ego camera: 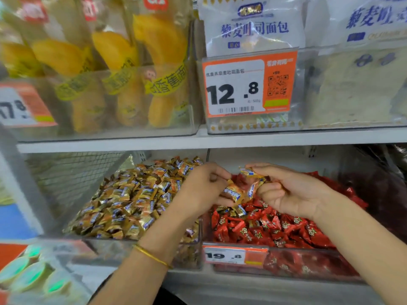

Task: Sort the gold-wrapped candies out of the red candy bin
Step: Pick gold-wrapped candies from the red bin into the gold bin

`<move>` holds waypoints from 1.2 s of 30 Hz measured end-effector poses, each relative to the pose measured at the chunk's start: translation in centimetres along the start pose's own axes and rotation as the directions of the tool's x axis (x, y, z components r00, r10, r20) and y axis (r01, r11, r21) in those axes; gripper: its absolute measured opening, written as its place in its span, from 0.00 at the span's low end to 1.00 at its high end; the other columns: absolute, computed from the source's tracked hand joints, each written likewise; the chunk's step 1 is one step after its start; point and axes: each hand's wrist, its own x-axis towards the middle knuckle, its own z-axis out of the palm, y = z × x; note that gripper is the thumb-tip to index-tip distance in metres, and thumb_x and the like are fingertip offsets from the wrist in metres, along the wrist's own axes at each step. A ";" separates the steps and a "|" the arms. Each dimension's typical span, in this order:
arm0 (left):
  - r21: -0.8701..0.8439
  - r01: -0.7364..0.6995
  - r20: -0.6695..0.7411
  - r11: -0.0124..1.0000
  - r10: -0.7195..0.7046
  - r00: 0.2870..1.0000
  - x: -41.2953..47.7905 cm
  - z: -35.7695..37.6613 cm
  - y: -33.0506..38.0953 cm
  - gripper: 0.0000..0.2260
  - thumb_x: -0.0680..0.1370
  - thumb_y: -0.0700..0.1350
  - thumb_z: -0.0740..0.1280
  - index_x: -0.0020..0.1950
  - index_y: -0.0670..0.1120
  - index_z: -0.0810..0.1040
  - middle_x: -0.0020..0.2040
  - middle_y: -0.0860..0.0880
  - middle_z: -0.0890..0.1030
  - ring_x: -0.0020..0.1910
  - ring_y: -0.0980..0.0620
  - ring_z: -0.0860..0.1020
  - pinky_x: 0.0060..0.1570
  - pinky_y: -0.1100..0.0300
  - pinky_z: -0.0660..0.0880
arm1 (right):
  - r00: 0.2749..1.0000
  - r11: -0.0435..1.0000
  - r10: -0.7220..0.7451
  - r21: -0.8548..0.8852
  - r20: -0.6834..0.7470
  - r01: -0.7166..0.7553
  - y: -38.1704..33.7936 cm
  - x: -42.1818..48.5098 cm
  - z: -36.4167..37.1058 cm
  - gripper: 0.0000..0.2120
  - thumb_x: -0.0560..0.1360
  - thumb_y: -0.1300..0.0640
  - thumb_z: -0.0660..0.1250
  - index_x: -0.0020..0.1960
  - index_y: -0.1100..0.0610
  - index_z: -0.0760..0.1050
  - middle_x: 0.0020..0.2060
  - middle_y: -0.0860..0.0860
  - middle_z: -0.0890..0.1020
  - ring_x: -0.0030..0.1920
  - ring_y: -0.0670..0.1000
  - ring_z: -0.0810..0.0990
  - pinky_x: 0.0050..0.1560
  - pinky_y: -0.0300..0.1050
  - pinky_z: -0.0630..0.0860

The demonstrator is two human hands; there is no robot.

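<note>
A clear bin of red-wrapped candies (275,230) sits on the lower shelf at the right, and beside it on the left a clear bin heaped with gold-wrapped candies (132,199). My left hand (204,190) hovers over the divide between the bins and pinches a gold candy (233,192). My right hand (288,190), palm up above the red bin, grips two gold candies (253,183) in its curled fingers. A few more gold candies (239,210) lie among the red ones just below my hands.
An orange price tag reading 19.8 (233,256) hangs on the red bin's front. The shelf above carries banana-bread packs (123,69) and white bread bags behind a 12.8 tag (248,84). A wire mesh divider (70,177) stands to the left; green-lidded cups (33,276) lie bottom left.
</note>
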 end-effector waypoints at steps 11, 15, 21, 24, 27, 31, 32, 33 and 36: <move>-0.014 -0.062 -0.574 0.998 0.042 0.818 0.8 -10.1 -5.7 0.09 0.80 0.35 0.58 0.54 0.46 0.73 0.55 0.49 0.78 0.46 0.55 0.79 0.44 0.63 0.74 | 1.000 0.828 -0.009 -0.560 0.023 0.020 3.1 8.7 13.0 0.11 0.82 0.56 0.55 0.59 0.58 0.71 0.62 0.57 0.72 0.52 0.56 0.76 0.48 0.48 0.79; 0.108 -0.105 -0.565 0.989 0.148 0.812 0.5 -10.0 -6.1 0.19 0.79 0.32 0.54 0.67 0.45 0.71 0.63 0.50 0.75 0.58 0.55 0.74 0.56 0.63 0.71 | 1.000 0.710 0.003 -0.704 0.026 0.016 2.3 8.6 12.5 0.23 0.82 0.52 0.53 0.76 0.54 0.55 0.76 0.54 0.56 0.71 0.59 0.64 0.64 0.57 0.71; 0.240 -0.304 -0.333 0.922 0.372 0.866 0.8 -6.2 -5.0 0.12 0.79 0.40 0.61 0.59 0.50 0.77 0.57 0.55 0.77 0.51 0.57 0.76 0.50 0.64 0.73 | 0.977 0.725 -0.210 -0.674 -0.018 0.143 0.8 5.2 6.2 0.12 0.81 0.63 0.57 0.61 0.64 0.74 0.52 0.58 0.81 0.47 0.52 0.83 0.59 0.50 0.77; 0.312 -0.354 -0.185 0.881 0.422 0.888 2.2 -3.7 -4.4 0.12 0.78 0.38 0.62 0.58 0.50 0.78 0.55 0.59 0.74 0.55 0.60 0.72 0.54 0.68 0.67 | 0.953 0.623 -0.286 -0.775 -0.100 0.106 0.7 4.2 2.3 0.09 0.77 0.71 0.60 0.53 0.62 0.76 0.47 0.60 0.81 0.41 0.52 0.82 0.43 0.45 0.82; 0.337 -0.370 -0.133 0.866 0.433 0.892 3.5 -2.2 -4.1 0.12 0.77 0.37 0.63 0.57 0.49 0.78 0.55 0.58 0.73 0.58 0.63 0.68 0.56 0.76 0.62 | 0.981 0.320 -0.189 -0.947 -0.051 0.012 1.8 5.8 -0.3 0.13 0.76 0.70 0.62 0.56 0.59 0.76 0.45 0.55 0.80 0.43 0.49 0.80 0.44 0.42 0.80; 0.212 -0.326 -0.186 0.921 0.366 0.912 4.6 -1.6 -4.8 0.15 0.76 0.34 0.63 0.49 0.55 0.77 0.55 0.59 0.74 0.58 0.60 0.70 0.58 0.71 0.65 | 0.993 -0.170 -0.088 -0.983 0.082 0.066 3.7 9.1 -0.8 0.20 0.75 0.56 0.68 0.66 0.56 0.72 0.59 0.52 0.77 0.57 0.51 0.76 0.56 0.40 0.73; 0.176 -0.317 -0.197 0.932 0.349 0.916 4.7 -1.5 -4.9 0.16 0.76 0.34 0.63 0.47 0.57 0.77 0.55 0.60 0.74 0.58 0.60 0.71 0.58 0.70 0.66 | 0.992 -0.257 -0.090 -0.964 0.093 0.068 4.0 9.6 -0.7 0.22 0.75 0.51 0.68 0.66 0.56 0.72 0.62 0.52 0.76 0.60 0.52 0.75 0.60 0.43 0.72; 0.163 -0.313 -0.204 0.936 0.342 0.917 4.9 -1.5 -5.0 0.17 0.75 0.34 0.63 0.46 0.59 0.77 0.54 0.60 0.74 0.58 0.60 0.71 0.58 0.70 0.66 | 0.992 -0.311 -0.092 -0.949 0.090 0.057 4.4 10.1 -0.7 0.23 0.75 0.48 0.67 0.66 0.57 0.72 0.62 0.53 0.77 0.61 0.53 0.75 0.62 0.46 0.72; 0.164 -0.307 -0.221 0.937 0.338 0.915 5.4 -1.5 -5.0 0.18 0.74 0.34 0.65 0.45 0.60 0.77 0.55 0.58 0.75 0.56 0.60 0.72 0.53 0.76 0.66 | 0.993 -0.294 -0.089 -0.954 0.083 0.054 5.2 10.3 -0.7 0.22 0.73 0.49 0.70 0.63 0.60 0.75 0.57 0.53 0.80 0.57 0.53 0.78 0.56 0.42 0.73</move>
